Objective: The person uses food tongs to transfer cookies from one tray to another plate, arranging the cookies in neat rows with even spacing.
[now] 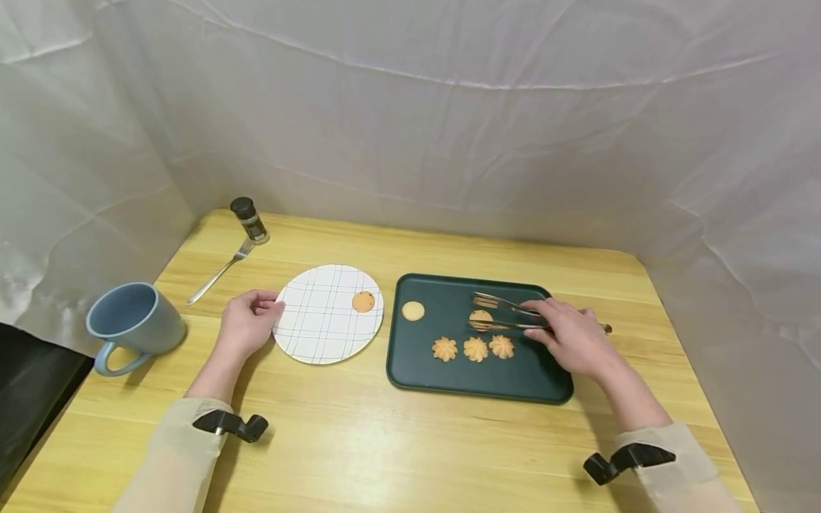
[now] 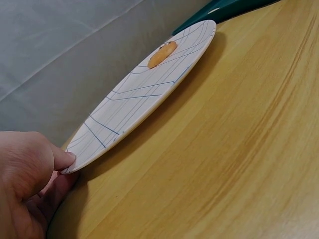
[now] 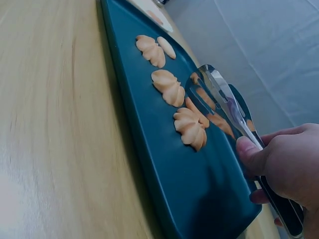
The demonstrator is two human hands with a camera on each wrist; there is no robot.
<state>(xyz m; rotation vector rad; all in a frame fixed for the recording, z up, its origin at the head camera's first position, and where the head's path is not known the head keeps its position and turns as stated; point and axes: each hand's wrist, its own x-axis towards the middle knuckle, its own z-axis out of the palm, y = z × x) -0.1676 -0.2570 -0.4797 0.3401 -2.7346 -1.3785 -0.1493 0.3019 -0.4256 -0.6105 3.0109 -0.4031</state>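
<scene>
Pale, creased fabric drapes (image 1: 410, 135) hang around us, closing in the back and both sides of a yellowish wood-grain tabletop (image 1: 462, 456) with rounded far corners. Soft glare (image 1: 368, 434) whitens its near stretch; over there, past the left edge, sits something black (image 1: 28, 399).

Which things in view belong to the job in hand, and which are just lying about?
Seemingly in the job:
- tongs, held in the right hand
- plate, held by the left hand
- tray
- cookies

Apparently lying about:
- mug
- fork
- black-capped jar
</scene>
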